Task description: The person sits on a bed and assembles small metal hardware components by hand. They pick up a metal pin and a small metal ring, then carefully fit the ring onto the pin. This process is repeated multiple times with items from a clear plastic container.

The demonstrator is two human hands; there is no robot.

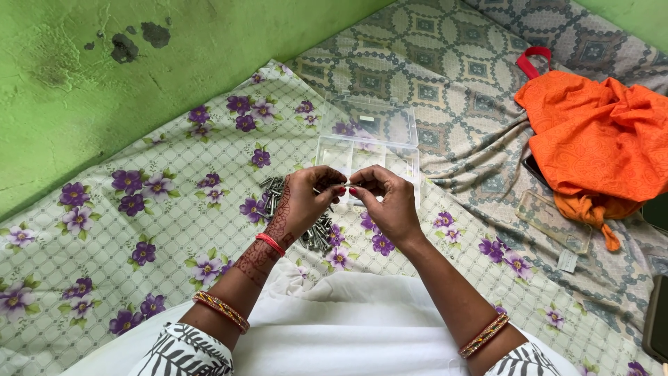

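Along the left edge of the bedsheet (139, 230), the one with purple flowers, I see only cloth running up to the green wall (104, 83). Toward the middle of the sheet my left hand (303, 202) is raised with its fingertips pinched on one end of a small metal screw (346, 185). Under that hand a pile of screws (313, 233) lies on the sheet. My right hand (390, 202) grips the screw's other end, so both hands hold it just above the cloth. Behind them sits a clear plastic organiser box (369, 143), lid open. Near the right edge lies a crumpled orange cloth (598, 139)
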